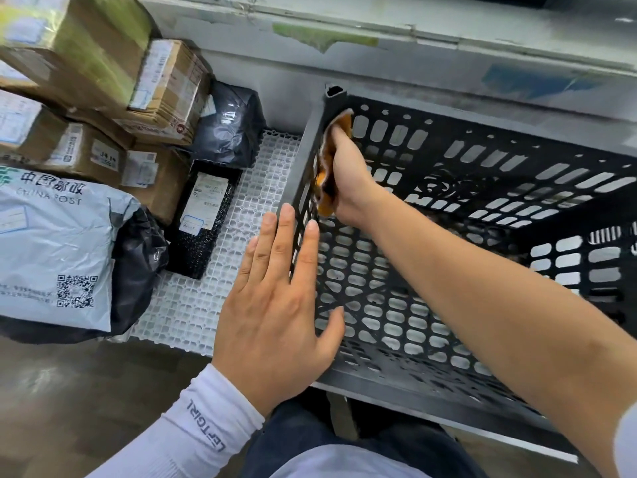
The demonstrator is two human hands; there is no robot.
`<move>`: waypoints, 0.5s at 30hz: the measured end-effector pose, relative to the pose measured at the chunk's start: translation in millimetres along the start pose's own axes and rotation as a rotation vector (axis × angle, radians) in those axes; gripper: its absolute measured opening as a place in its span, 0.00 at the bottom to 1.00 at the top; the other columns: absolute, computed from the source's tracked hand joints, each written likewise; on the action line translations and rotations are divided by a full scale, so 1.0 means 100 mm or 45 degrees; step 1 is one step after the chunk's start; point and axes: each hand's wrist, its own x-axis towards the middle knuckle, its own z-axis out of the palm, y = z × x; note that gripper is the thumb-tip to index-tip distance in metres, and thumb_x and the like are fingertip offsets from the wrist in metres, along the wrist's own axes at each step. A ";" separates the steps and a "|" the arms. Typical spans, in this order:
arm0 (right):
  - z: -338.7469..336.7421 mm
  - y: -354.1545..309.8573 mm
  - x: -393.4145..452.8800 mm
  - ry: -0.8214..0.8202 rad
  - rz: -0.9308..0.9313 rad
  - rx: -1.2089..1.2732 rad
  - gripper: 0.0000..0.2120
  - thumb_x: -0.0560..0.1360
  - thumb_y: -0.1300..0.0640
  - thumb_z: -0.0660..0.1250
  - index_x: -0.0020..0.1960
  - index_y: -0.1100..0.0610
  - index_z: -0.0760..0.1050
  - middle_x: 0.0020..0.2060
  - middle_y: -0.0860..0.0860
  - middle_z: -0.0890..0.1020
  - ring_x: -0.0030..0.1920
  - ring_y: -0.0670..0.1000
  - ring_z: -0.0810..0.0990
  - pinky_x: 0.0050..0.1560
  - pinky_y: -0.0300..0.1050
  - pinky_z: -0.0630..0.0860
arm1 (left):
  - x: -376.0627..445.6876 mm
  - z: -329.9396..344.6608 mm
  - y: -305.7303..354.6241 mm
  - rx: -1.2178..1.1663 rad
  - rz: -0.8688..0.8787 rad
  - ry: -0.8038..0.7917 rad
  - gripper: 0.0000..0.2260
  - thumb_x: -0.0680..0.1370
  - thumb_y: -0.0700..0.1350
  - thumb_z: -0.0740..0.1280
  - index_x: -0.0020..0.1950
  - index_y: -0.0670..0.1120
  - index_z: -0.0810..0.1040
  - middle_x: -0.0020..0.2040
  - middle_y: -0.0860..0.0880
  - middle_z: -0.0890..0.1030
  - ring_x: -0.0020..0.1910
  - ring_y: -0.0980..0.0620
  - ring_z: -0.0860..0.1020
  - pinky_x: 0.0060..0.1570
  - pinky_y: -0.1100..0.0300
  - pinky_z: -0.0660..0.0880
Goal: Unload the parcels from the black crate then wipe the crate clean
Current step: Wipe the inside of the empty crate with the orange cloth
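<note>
White lattice mat [193, 305] under perforated black crate [448, 188]; left hand [275, 305] flat, right hand [348, 181] presses orange cloth [325, 188].

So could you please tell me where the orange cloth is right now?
The orange cloth is inside the black crate, pressed by the right hand against its left wall near the far corner.

Crate [448, 188] right side cut off; cloth [329, 167] half-hidden.
</note>
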 end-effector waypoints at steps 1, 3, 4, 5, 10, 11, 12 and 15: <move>0.00 0.05 0.00 0.012 -0.007 0.006 0.33 0.80 0.29 0.53 0.71 0.51 0.74 0.60 0.53 0.84 0.62 0.54 0.81 0.66 0.53 0.76 | 0.00 0.01 0.00 -0.002 0.002 0.001 0.42 0.77 0.64 0.58 0.84 0.41 0.53 0.84 0.39 0.47 0.84 0.43 0.44 0.82 0.44 0.51; 0.02 0.15 0.02 0.050 0.032 0.025 0.40 0.76 0.24 0.52 0.73 0.51 0.74 0.64 0.55 0.83 0.63 0.54 0.81 0.64 0.50 0.77 | 0.00 0.02 -0.01 -0.010 0.005 0.000 0.43 0.77 0.64 0.60 0.84 0.41 0.53 0.84 0.38 0.47 0.84 0.43 0.44 0.81 0.43 0.52; 0.02 0.23 0.07 0.060 0.067 0.029 0.45 0.72 0.20 0.54 0.74 0.51 0.73 0.68 0.57 0.80 0.66 0.57 0.80 0.65 0.52 0.76 | -0.01 0.02 -0.01 -0.017 0.006 0.000 0.43 0.77 0.63 0.60 0.84 0.42 0.53 0.84 0.39 0.47 0.84 0.43 0.44 0.81 0.43 0.51; 0.01 0.35 0.16 0.072 0.103 0.028 0.50 0.66 0.16 0.56 0.74 0.50 0.73 0.71 0.58 0.77 0.70 0.59 0.77 0.69 0.55 0.74 | -0.01 0.02 -0.01 -0.025 0.007 0.000 0.43 0.77 0.63 0.61 0.84 0.42 0.53 0.84 0.39 0.47 0.84 0.43 0.44 0.82 0.43 0.51; 0.02 0.56 0.29 0.183 0.064 -0.020 0.25 0.82 0.34 0.56 0.59 0.52 0.81 0.56 0.52 0.86 0.60 0.54 0.83 0.70 0.56 0.74 | 0.00 0.02 -0.01 -0.050 0.007 -0.007 0.42 0.77 0.64 0.61 0.85 0.42 0.53 0.84 0.39 0.46 0.84 0.43 0.43 0.82 0.43 0.51; 0.05 0.53 0.26 0.181 0.044 -0.041 0.21 0.85 0.40 0.55 0.56 0.52 0.81 0.51 0.52 0.87 0.57 0.53 0.84 0.69 0.55 0.76 | 0.00 0.02 -0.01 -0.054 0.006 -0.006 0.42 0.77 0.64 0.61 0.85 0.43 0.53 0.85 0.39 0.47 0.84 0.43 0.43 0.82 0.43 0.51; 0.05 0.50 0.23 0.182 0.040 -0.048 0.20 0.85 0.43 0.54 0.54 0.52 0.81 0.48 0.51 0.87 0.54 0.53 0.85 0.66 0.53 0.77 | 0.00 0.02 -0.01 -0.053 0.008 -0.006 0.42 0.77 0.64 0.61 0.85 0.43 0.53 0.85 0.40 0.47 0.84 0.44 0.43 0.82 0.43 0.51; 0.01 0.44 0.15 0.196 0.089 -0.045 0.19 0.85 0.45 0.57 0.57 0.56 0.81 0.49 0.53 0.87 0.52 0.53 0.86 0.63 0.51 0.79 | -0.02 0.02 0.00 -0.051 0.010 -0.002 0.43 0.78 0.65 0.61 0.85 0.43 0.53 0.85 0.40 0.47 0.84 0.44 0.43 0.81 0.43 0.52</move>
